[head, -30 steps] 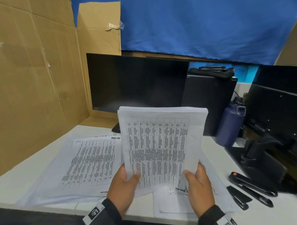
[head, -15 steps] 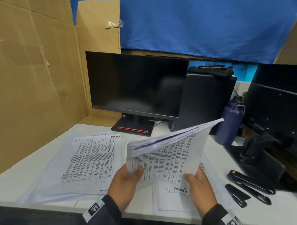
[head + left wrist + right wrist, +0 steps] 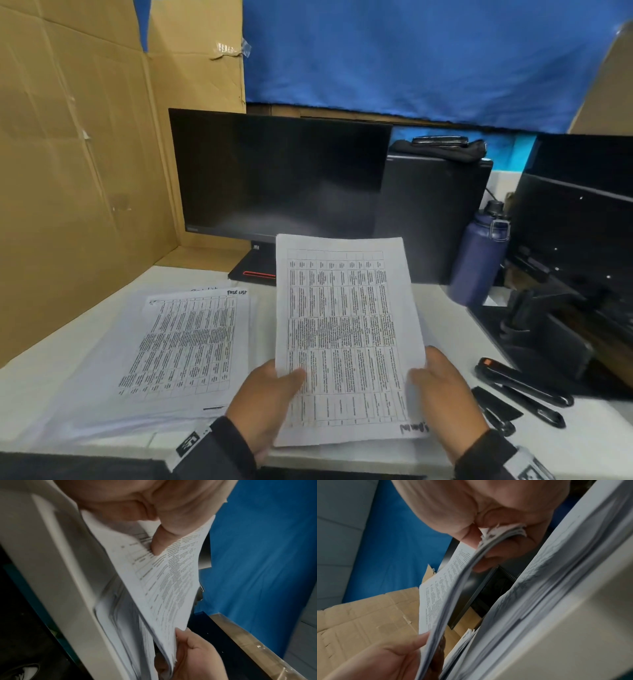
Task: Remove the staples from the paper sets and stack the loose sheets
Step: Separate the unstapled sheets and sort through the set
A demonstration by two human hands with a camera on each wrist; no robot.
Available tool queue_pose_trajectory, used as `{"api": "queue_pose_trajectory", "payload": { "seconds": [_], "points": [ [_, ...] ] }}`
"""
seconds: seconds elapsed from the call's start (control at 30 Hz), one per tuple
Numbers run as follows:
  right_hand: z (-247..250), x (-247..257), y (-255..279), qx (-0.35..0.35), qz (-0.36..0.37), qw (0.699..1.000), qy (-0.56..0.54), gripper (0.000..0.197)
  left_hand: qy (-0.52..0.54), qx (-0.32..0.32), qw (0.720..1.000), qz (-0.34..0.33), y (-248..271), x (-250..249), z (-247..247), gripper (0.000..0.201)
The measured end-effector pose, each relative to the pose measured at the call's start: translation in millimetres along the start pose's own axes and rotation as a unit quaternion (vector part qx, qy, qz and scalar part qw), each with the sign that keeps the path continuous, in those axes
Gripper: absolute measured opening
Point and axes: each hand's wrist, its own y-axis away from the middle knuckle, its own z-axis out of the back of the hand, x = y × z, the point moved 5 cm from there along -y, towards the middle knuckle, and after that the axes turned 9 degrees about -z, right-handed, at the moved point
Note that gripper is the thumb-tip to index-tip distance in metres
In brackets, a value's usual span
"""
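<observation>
Bench: white flat bench [image 3: 30,383] carrying papers, tools and screens; its near edge runs below both wrists.
Held set: thick white paper set printed with a table grid [image 3: 346,329], raised off the bench and tilted back, between the two hands, in front of the monitor.
Left grip: left hand [image 3: 263,401] clamped on the lower left edge of the set, thumb on the printed face, fingers behind.
Right grip: right hand [image 3: 442,394] clamped on the lower right edge; the right wrist view shows the ragged sheet corners pinched between thumb and fingers.
Loose stack: white printed sheets with a handwritten heading [image 3: 185,346], lying flat on the bench to the left of the held set.
Sheets beneath: further white sheets on the bench under the held set, mostly hidden.
Tools: black stapler with an orange mark [image 3: 524,382] and a smaller black tool [image 3: 496,407], lying on the bench right of the right hand; the small tool's type cannot be told.
Screens: black monitor with a red strip on its base [image 3: 277,174] at the rear; a second dark screen [image 3: 582,212] at right.
Bottle: dark blue metal bottle [image 3: 479,253], upright between the two screens.
Surround: brown cardboard panels [image 3: 68,171] at left; blue cloth [image 3: 428,58] hanging behind.
</observation>
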Motion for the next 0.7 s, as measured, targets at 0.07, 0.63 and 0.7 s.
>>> {"api": "queue_pose_trajectory", "payload": {
  "seconds": [0.07,0.63,0.7],
  "points": [
    [7.8,-2.2,-2.2,0.003,-0.017,1.000,0.004,0.036,-0.012,0.008,1.000,-0.006,0.9,-2.0,-6.7,0.018],
    [150.7,-55.7,-62.1,-0.060,-0.148,0.872,0.463,0.007,-0.086,0.003,0.994,-0.060,9.9,-26.0,19.9,0.024],
    [154.4,-43.9,-54.3,-0.094,-0.122,0.899,0.410,0.004,-0.109,0.019,0.991,-0.074,14.0,-30.5,19.7,0.023]
  ]
}}
